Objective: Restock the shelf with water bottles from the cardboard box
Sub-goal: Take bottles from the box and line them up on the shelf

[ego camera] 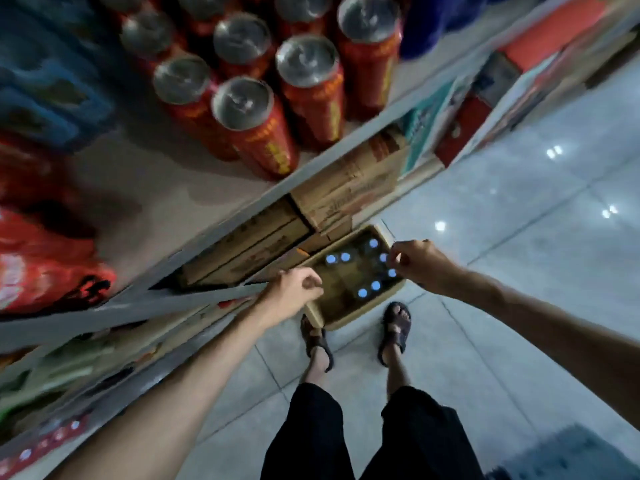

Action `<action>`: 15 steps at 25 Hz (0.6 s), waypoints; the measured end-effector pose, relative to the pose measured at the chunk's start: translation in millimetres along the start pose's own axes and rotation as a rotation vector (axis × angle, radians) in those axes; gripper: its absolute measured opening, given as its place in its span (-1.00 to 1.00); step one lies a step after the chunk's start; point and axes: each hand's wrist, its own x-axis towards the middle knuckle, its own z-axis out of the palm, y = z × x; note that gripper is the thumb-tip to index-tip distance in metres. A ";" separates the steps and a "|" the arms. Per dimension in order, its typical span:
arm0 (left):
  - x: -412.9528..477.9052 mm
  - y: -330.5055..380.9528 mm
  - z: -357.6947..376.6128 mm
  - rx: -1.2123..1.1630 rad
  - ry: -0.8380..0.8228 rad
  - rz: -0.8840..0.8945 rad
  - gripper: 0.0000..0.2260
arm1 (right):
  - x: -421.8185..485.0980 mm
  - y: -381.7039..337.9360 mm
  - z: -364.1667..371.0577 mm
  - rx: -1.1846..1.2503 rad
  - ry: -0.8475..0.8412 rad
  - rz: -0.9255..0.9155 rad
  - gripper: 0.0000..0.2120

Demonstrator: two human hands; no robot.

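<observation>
An open cardboard box (349, 318) stands on the floor just ahead of my feet, beside the shelf's base. Several water bottles (375, 285) stand inside it, seen from above as pale blue caps. My left hand (294, 292) hangs over the box's left edge with fingers curled and nothing in it. Over the right edge, my right hand (417, 261) also has curled fingers and holds nothing I can see. A grey shelf board (166, 188) runs diagonally at upper left.
Several red cans (256, 129) stand on the shelf board, with red bags (38, 265) to their left. Brown cartons (346, 188) fill the bottom shelf beside the box. More bottles with pale caps (26, 453) sit on a lower shelf at bottom left. Glossy tiled floor (519, 220) lies to the right.
</observation>
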 end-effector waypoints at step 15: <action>284.5 -250.0 252.1 -0.149 -0.103 -0.667 -0.51 | 241.1 219.2 393.8 -0.351 0.009 0.096 -0.61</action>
